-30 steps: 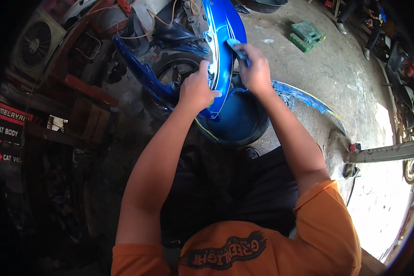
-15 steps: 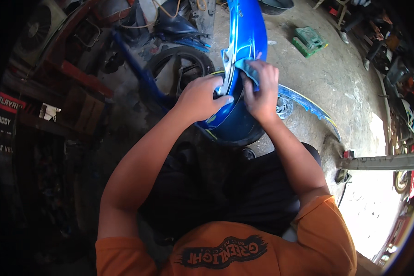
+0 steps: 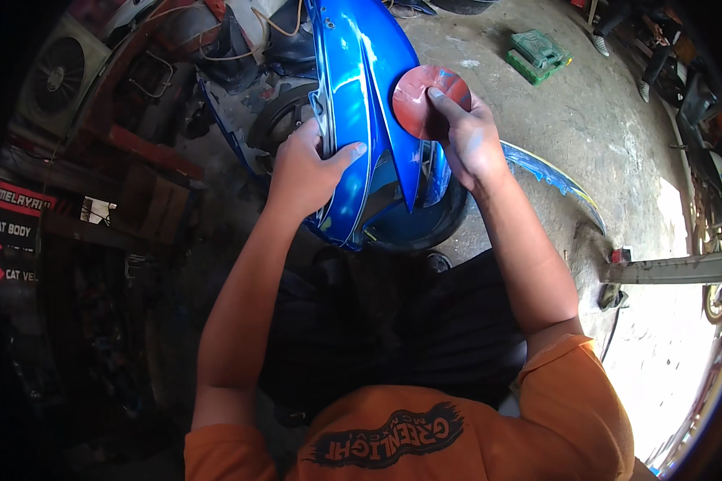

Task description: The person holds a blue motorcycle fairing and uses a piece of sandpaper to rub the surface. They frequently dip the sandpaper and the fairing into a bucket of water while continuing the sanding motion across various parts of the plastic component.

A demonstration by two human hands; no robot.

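Observation:
A long glossy blue motorcycle body panel (image 3: 357, 88) stands tilted in front of me, its lower end over a dark blue tub. My left hand (image 3: 303, 172) grips the panel's left edge, thumb lying across the blue face. My right hand (image 3: 467, 140) presses a round reddish sanding disc (image 3: 421, 96) flat against the panel's right side, fingers spread on it. Both forearms reach up from my orange shirt at the bottom.
A dark blue round tub (image 3: 425, 228) sits under the panel. A second blue panel strip (image 3: 553, 180) lies on the concrete floor to the right. A green case (image 3: 537, 54) lies farther back. A tyre (image 3: 285, 120), cables and cluttered shelves crowd the left.
The panel has been raised and turned more upright. My right hand has shifted from its right edge onto the face, and the reddish disc now shows under it.

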